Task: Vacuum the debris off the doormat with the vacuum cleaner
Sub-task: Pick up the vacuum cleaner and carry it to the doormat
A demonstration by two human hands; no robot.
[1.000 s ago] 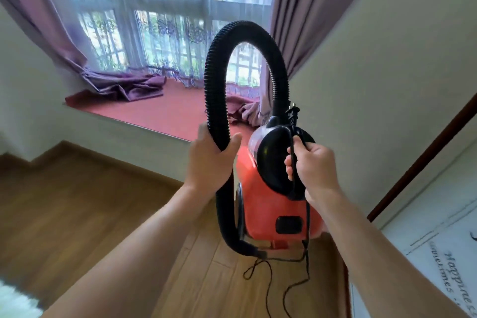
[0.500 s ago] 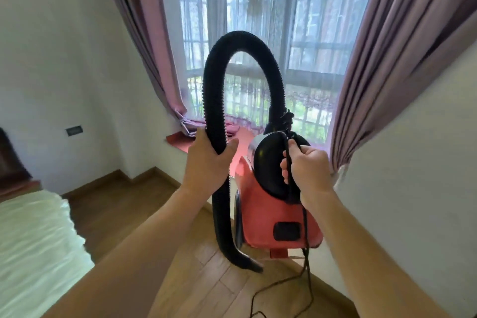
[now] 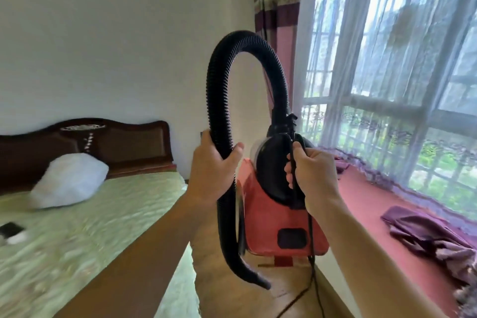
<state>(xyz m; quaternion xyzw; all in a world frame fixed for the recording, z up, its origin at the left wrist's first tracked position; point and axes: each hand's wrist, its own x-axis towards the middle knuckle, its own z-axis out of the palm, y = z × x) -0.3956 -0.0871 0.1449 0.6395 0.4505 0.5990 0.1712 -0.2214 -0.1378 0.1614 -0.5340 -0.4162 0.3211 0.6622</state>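
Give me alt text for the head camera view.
A person holds a red vacuum cleaner in a bedroom: left hand grips its black hose, right hand holds the handle and cord; bed at left, window at right.

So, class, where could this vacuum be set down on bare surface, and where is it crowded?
Free: the bed between the pillow and its near edge; the window ledge between the vacuum cleaner and the bunched purple cloth. Crowded: the floor strip between bed and wall, narrow, with the cord trailing across.
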